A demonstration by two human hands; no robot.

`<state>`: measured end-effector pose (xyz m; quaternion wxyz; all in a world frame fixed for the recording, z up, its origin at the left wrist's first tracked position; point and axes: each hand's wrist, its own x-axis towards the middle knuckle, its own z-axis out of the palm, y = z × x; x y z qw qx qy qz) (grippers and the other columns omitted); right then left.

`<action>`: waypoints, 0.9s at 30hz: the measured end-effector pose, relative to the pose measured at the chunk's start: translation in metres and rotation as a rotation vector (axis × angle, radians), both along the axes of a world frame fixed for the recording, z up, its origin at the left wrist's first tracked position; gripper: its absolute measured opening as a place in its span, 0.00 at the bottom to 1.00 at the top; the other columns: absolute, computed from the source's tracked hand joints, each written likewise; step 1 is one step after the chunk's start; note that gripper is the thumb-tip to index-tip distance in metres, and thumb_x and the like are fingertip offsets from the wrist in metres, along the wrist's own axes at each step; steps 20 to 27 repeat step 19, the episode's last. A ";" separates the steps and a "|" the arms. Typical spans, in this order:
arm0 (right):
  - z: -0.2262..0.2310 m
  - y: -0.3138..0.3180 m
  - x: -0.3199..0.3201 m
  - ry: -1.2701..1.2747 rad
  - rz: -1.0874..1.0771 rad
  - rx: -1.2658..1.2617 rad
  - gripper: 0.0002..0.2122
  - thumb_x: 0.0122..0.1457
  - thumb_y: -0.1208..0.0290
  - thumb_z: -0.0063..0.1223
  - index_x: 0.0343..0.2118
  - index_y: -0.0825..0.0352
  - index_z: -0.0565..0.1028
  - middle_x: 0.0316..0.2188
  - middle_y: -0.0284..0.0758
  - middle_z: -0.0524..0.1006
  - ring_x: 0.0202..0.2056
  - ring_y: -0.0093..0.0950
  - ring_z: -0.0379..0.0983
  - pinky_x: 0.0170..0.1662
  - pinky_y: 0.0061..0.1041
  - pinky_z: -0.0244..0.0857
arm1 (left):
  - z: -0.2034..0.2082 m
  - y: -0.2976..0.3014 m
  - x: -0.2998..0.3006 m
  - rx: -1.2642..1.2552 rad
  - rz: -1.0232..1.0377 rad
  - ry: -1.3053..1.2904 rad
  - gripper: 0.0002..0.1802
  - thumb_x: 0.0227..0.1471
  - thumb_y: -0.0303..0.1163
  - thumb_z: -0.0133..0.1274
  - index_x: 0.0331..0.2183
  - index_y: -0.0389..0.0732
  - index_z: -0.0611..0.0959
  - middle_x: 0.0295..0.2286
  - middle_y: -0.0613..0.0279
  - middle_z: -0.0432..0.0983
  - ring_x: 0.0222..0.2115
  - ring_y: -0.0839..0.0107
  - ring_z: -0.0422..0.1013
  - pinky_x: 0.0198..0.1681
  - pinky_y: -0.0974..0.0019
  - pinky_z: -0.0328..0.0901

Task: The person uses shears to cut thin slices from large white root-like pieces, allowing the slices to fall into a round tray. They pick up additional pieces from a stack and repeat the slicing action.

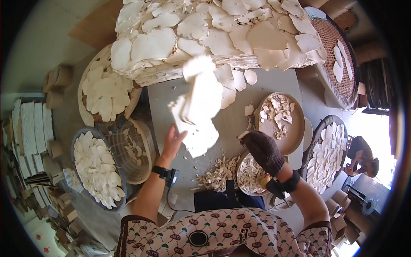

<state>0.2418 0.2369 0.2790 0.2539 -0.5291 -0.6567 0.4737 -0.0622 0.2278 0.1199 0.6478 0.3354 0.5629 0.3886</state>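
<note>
On the left of the grey table, my bare left hand grips the lower edge of a pale, thin, irregular slab. Strong light washes out the slab, and it overlaps other white pieces, so its outline is hard to follow. My right hand wears a dark brown glove and is closed above the table, right of the slab. Something small and pale shows at its fingertips, too small to name. Below that hand stands a round bowl of pale shavings, beside a loose heap of shavings.
A tall stack of pale slabs fills the table's far side. A round tray of broken pieces sits right. Baskets of slabs and a plastic basket stand left; another basket stands right. Another person bends at far right.
</note>
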 end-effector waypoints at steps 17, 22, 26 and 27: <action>-0.221 0.239 -0.039 1.032 -0.534 -0.203 0.04 0.52 0.74 0.51 0.28 0.68 0.69 0.23 0.36 0.70 0.26 0.27 0.69 0.36 0.29 0.71 | 0.041 -0.347 -0.077 -0.407 -0.037 0.249 0.18 0.50 0.37 0.52 0.42 0.40 0.73 0.36 0.59 0.74 0.34 0.70 0.71 0.37 0.69 0.66; -0.239 0.264 -0.017 0.808 -0.580 0.005 0.04 0.53 0.75 0.51 0.26 0.68 0.68 0.21 0.36 0.69 0.23 0.27 0.67 0.33 0.27 0.71 | 0.021 -0.352 -0.119 -0.185 -0.508 0.457 0.17 0.48 0.40 0.53 0.40 0.43 0.74 0.35 0.59 0.73 0.37 0.69 0.69 0.41 0.66 0.63; -0.239 0.264 -0.017 0.808 -0.580 0.005 0.04 0.53 0.75 0.51 0.26 0.68 0.68 0.21 0.36 0.69 0.23 0.27 0.67 0.33 0.27 0.71 | 0.021 -0.352 -0.119 -0.185 -0.508 0.457 0.17 0.48 0.40 0.53 0.40 0.43 0.74 0.35 0.59 0.73 0.37 0.69 0.69 0.41 0.66 0.63; -0.239 0.264 -0.017 0.808 -0.580 0.005 0.04 0.53 0.75 0.51 0.26 0.68 0.68 0.21 0.36 0.69 0.23 0.27 0.67 0.33 0.27 0.71 | 0.021 -0.352 -0.119 -0.185 -0.508 0.457 0.17 0.48 0.40 0.53 0.40 0.43 0.74 0.35 0.59 0.73 0.37 0.69 0.69 0.41 0.66 0.63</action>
